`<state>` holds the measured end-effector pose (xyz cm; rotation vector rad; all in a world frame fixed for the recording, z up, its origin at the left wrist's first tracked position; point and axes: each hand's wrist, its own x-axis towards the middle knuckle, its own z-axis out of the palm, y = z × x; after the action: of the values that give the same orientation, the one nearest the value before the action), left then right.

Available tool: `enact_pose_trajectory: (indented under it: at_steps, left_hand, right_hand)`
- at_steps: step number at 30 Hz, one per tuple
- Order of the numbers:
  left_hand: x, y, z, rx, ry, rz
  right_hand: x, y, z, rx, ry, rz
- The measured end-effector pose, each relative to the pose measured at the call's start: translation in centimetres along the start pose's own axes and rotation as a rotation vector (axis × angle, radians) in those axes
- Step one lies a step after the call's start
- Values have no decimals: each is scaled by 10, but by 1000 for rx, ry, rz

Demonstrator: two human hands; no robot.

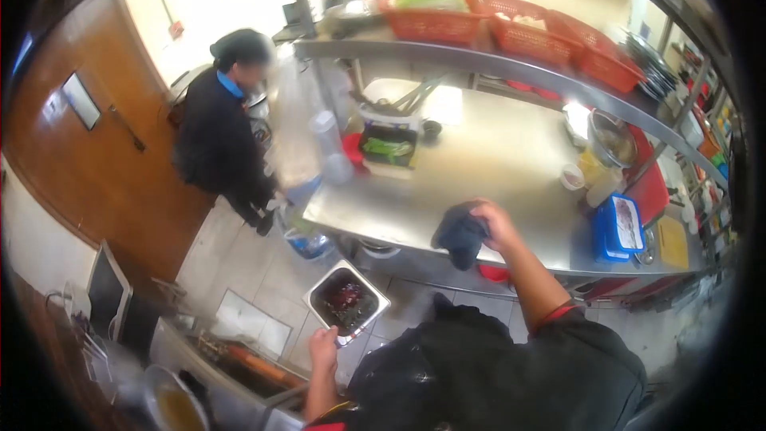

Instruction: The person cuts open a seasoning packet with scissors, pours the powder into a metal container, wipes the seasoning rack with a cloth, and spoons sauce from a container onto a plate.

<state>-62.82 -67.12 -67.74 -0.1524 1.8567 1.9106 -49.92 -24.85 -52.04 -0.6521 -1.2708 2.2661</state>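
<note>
My left hand (323, 349) is closed at the near edge of a square-cornered steel food pan (315, 294), which hangs above the floor left of my body. Dark, wet-looking contents with reddish bits lie in the pan; I cannot make out what they are. My right hand (496, 225) grips a crumpled dark cloth (460, 235) over the front edge of the steel worktable (495, 152). Part of the cloth droops below the fingers.
A co-worker (219, 128) in dark clothes stands at the left by a wooden door (104, 128). On the table are a black tub of greens (388, 146), a blue box (618, 227) and a steel bowl (610, 140). Red baskets (435, 25) line the shelf above.
</note>
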Motion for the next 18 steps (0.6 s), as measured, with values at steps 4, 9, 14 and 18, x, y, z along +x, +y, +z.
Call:
enact_pose_trajectory:
  at_steps: [4,9,14,18]
  left_hand:
    - [-14,30,62,134,-118,-30]
    - [-17,47,133,318,-215,-9]
    - [-17,59,205,313,-195,19]
    - [-6,52,256,201,-156,-38]
  right_hand:
    - [-7,-30,-72,-29,152,-240]
    - [-21,-68,-153,-116,432,-407]
    - [-30,-92,-224,-676,459,-357]
    - [-42,-133,-258,-1459,394,-478]
